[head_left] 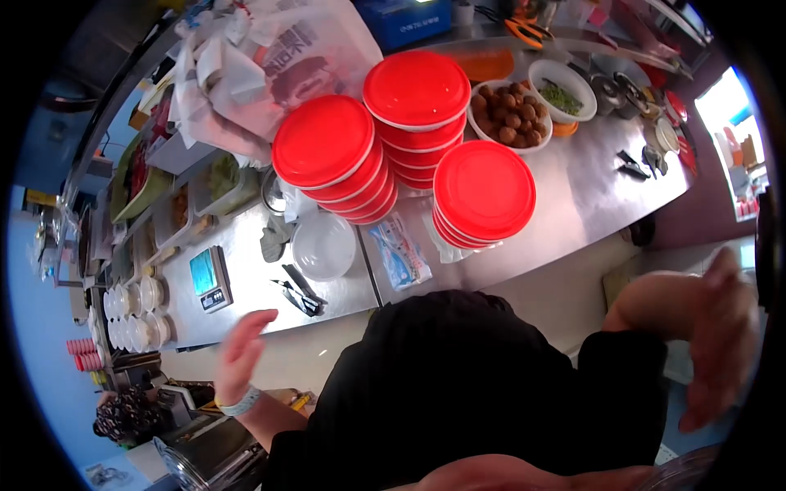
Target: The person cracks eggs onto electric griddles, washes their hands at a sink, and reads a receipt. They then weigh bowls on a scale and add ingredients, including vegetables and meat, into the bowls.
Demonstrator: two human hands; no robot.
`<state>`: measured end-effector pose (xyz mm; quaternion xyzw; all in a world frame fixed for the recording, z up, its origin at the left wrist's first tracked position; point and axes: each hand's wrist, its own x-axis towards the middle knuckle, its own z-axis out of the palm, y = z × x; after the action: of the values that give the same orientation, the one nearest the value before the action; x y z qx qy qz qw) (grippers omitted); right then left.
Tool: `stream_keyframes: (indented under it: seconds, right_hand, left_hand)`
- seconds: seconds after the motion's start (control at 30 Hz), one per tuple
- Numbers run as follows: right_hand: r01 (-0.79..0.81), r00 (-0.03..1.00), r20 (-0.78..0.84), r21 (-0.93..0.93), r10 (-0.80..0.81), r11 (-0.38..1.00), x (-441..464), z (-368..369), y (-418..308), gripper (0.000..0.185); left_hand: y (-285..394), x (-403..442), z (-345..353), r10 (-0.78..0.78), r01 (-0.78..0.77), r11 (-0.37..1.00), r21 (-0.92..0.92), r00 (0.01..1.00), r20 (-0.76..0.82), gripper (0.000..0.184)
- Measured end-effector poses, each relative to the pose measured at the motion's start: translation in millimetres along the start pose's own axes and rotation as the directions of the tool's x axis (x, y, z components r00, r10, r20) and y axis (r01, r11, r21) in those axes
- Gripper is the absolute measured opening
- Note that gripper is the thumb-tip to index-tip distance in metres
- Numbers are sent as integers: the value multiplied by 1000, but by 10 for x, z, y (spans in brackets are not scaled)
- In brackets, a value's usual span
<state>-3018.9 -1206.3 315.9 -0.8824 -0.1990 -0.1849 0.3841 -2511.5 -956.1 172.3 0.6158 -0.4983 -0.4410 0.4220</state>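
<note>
My left hand (241,353), with a band at the wrist, is raised off the counter's front edge at the lower left, below the digital scale (210,278). It holds nothing, its fingers extended. At the far right my right hand (725,344) hangs in the air, blurred, its fingers spread and nothing in them. Neither hand touches the counter. Three stacks of red-lidded containers stand at the middle: a left stack (323,141), a back stack (416,88) and a right stack (485,191). An uncovered clear bowl (324,245) sits left of a blue-and-white packet (399,252).
Behind are plastic bags (246,82), a bowl of brown balls (509,116) and a bowl of greens (562,94). Black tools (300,293) lie near the front edge. Food trays (219,186) and small lidded cups (137,315) stand left. Another person (131,416) is at the lower left.
</note>
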Motion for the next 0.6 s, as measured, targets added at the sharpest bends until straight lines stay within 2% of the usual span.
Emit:
stream_keyframes:
  seconds: [0.03, 0.07, 0.1, 0.13, 0.2, 0.23, 0.27, 0.33, 0.37, 0.4, 0.43, 0.47, 0.5, 0.53, 0.57, 0.6]
  right_hand:
    - [-14, 1000, -3, 37, 14, 999, -96, -36, -24, 30]
    - [-40, 999, -28, 73, 42, 997, -246, -72, -26, 31]
    - [-67, 996, -57, 95, 73, 993, -354, -69, 13, 31]
    - [-47, 984, -170, 69, 58, 997, -475, -5, 106, 30]
    - [-21, 961, -276, 42, 32, 999, -599, 228, 208, 29]
    - [-153, 872, -472, -16, 127, 988, -629, 367, 228, 28]
    - [-220, 807, -568, -35, 161, 975, -587, 437, 274, 28]
    - [-352, 682, -708, -99, 182, 931, -383, 572, 390, 26]
    - [-381, 660, -731, -127, 173, 916, -367, 555, 428, 28]
    - [-412, 637, -753, -153, 165, 898, -352, 539, 465, 30]
    - [-150, 873, -472, -26, 121, 988, -459, 423, 513, 30]
    - [65, 988, -152, 188, -36, 980, -580, 312, 540, 32]
    - [67, 990, -138, 194, -41, 979, -753, 304, 577, 32]
    - [-147, 915, -395, -136, 83, 980, -995, 399, 651, 29]
    - [-411, 761, -643, -374, 87, 831, -1292, 526, 754, 26]
    - [-670, 562, -827, -471, -23, 575, -1461, 597, 852, 25]
  left_hand:
    - [-62, -33, -155, 190, -196, 969, -148, 980, -51, 37]
    - [-126, -58, -247, 365, -386, 880, -277, 922, -127, 38]
    - [-120, -17, -208, 489, -538, 638, -551, 836, -250, 39]
    - [-162, 25, -249, 495, -553, 631, -544, 827, -266, 39]
    - [-241, 85, -345, 572, -461, 408, -788, 802, -173, 39]
    - [-238, 57, -255, 415, -548, 615, -567, 837, -357, 30]
    - [-316, 23, -257, 261, -372, 918, -136, 826, -500, 33]
    - [-42, 197, 94, 152, -167, 985, 39, 745, -650, 44]
    - [12, 163, 78, 153, -167, 985, 41, 742, -653, 44]
    - [46, 95, 28, 227, -337, 939, -63, 750, -622, 47]
    - [37, 7, -49, 303, -489, 855, -171, 741, -599, 50]
    - [-92, -176, -253, 532, -685, 590, -426, 728, -432, 52]
    - [-104, -201, -358, 529, -691, 587, -422, 722, -447, 52]
    - [-130, -223, -460, 510, -660, 605, -446, 751, -420, 45]
    - [-125, -249, -535, 487, -627, 625, -465, 778, -397, 40]
    - [-93, -301, -587, 461, -594, 647, -479, 804, -375, 37]
